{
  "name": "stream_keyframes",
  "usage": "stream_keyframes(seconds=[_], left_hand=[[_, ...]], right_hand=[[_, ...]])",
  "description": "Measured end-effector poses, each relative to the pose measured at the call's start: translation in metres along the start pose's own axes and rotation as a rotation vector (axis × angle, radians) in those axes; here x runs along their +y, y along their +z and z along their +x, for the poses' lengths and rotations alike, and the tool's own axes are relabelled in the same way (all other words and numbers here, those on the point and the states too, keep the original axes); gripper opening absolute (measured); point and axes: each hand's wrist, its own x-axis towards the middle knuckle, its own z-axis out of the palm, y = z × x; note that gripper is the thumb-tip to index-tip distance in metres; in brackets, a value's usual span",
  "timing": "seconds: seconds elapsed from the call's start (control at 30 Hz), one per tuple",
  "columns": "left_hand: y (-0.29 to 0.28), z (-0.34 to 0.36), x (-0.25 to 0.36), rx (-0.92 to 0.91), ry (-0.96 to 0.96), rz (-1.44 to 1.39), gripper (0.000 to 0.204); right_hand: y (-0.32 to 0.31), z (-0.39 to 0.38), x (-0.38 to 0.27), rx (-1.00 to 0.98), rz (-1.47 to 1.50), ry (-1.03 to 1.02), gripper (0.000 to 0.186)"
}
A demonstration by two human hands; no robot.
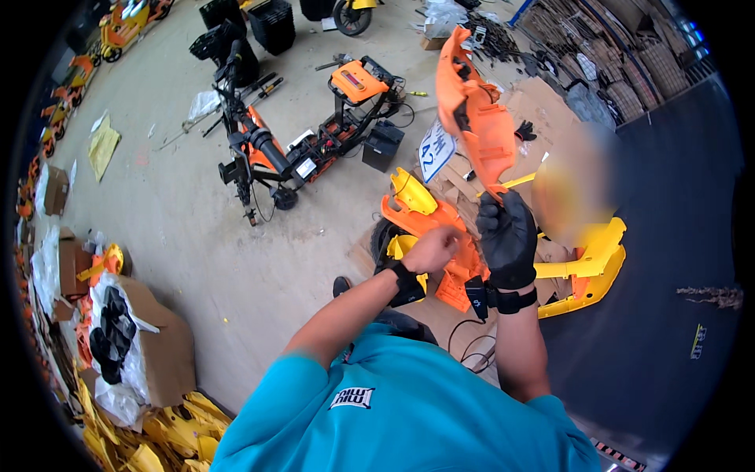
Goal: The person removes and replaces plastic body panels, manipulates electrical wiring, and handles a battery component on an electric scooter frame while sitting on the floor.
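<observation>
My right hand [507, 240], in a black glove, grips the lower end of an orange scooter body panel [484, 130] and holds it upright. My bare left hand [432, 250] is closed, with curled fingers, over more orange panels [444, 216]; whether anything is in the fingers is hidden. A yellow panel piece [414, 193] lies just beyond that hand. By my right wrist is a small black box-shaped thing [476, 297], and a cable runs below it. Larger yellow panels [586, 271] lie to the right of the glove.
A stripped scooter frame [299, 153] lies ahead on the left, beside a black battery-like box [383, 145]. Flattened cardboard [543, 106] and a white-and-blue plate [435, 149] are ahead. A cardboard box [161, 338] and piled yellow panels [169, 433] stand at lower left.
</observation>
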Motion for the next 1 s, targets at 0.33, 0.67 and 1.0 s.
stream_keyframes(seconds=[0.33,0.67,1.0], left_hand=[[-0.063,-0.013,0.110,0.154,0.136,-0.927,0.043],[-0.100,-0.041,0.082,0.323,-0.198,-0.763,0.020],[-0.096,-0.144,0.007,0.259,-0.438,-0.823,0.024]], right_hand=[[0.010,-0.002,0.048,0.083,-0.378,-0.271,0.007],[-0.080,0.015,0.045,-0.049,-0.122,0.172,0.045],[-0.232,0.074,0.160,0.248,0.591,0.137,0.030]])
